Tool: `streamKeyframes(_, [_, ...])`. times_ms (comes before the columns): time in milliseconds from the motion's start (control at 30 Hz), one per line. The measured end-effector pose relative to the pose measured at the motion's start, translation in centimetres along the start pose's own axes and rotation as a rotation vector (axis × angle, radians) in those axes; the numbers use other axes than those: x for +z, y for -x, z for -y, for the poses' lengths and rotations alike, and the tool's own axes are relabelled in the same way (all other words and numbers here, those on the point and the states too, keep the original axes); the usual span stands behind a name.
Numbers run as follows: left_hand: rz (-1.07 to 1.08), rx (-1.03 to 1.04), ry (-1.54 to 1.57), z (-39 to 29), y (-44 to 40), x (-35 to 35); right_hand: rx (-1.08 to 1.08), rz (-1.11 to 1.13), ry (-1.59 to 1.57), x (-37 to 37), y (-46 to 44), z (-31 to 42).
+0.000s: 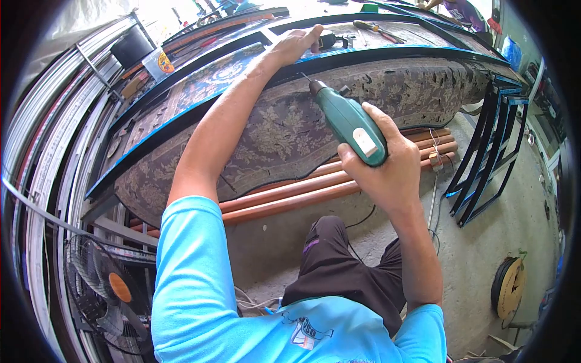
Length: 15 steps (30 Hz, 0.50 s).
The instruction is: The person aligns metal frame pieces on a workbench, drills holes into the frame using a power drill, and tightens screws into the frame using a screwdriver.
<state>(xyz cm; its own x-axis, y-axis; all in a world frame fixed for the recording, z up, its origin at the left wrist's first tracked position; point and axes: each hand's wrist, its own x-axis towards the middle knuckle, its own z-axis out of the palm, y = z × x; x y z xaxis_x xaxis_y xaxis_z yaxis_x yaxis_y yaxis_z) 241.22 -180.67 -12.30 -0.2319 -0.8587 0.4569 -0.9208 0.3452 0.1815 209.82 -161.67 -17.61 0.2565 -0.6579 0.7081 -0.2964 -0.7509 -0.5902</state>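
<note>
My right hand (387,157) is wrapped round the body of a green power drill (351,121). The drill points up and left, and its thin bit ends close to the near edge of a dark metal frame (339,58) with blue strips. My left hand (296,45) rests on that frame, its fingers bent together near a small black tool or clamp (328,41); what the fingers hold, if anything, is hidden. Under the frame lies a patterned cloth (272,130) that hangs over the table's front.
Pliers (390,36) and a yellow-handled tool (365,25) lie on the table. Brown tubes (290,196) are stacked below. Dark frames (493,145) lean at right. A fan (112,296), metal profiles (51,151) and a cable spool (508,287) stand around. Another person (463,13) is at the back right.
</note>
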Motion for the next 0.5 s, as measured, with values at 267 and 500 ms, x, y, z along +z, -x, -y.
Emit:
streamKeyframes(267, [-0.62, 0.053, -0.002, -1.3, 0.8, -2.2, 0.107, -0.108, -0.229, -2.3, -0.1, 0.2])
streamKeyframes(500, [-0.721, -0.346, -0.104, -3.8, 11.4, -7.6, -0.22, -0.077, 0.021, -3.4, -2.4, 0.7])
